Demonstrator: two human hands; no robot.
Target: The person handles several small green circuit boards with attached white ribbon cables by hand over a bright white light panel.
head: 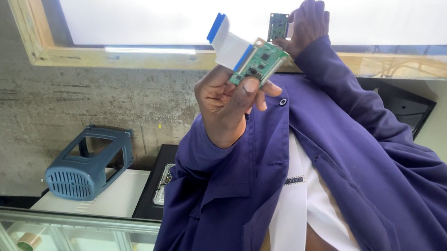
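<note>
Up in front of the chest, against a bright white panel framed in wood, the left hand (227, 103) holds a small green circuit board (259, 62) pinched by its lower edge, thumb on the face and fingers (265, 92) curled shut behind it. A flat white ribbon cable (229, 43) with blue ends is plugged into that board and folds upward, loose at its far end. Further out and higher, the right hand (309, 21) has its fingers closed on the side of a second, smaller circuit board (278, 25), well apart from the first. Both boards look light and stiff but fragile, so they are best taken by the bare edges, as they are now, and kept off the chips and solder points. The ribbon cable looks thin and floppy and would probably crease or tear at the connector if pulled, so the blue stiffened end seems the place to grip it. That makes two boards and one ribbon cable with two blue ends. Lower left, one blue-grey plastic housing (90, 170) with slotted vents sits on a white box behind a glass-topped bench (45, 215), and one roll of tape (29, 241) lies under the glass.
</note>
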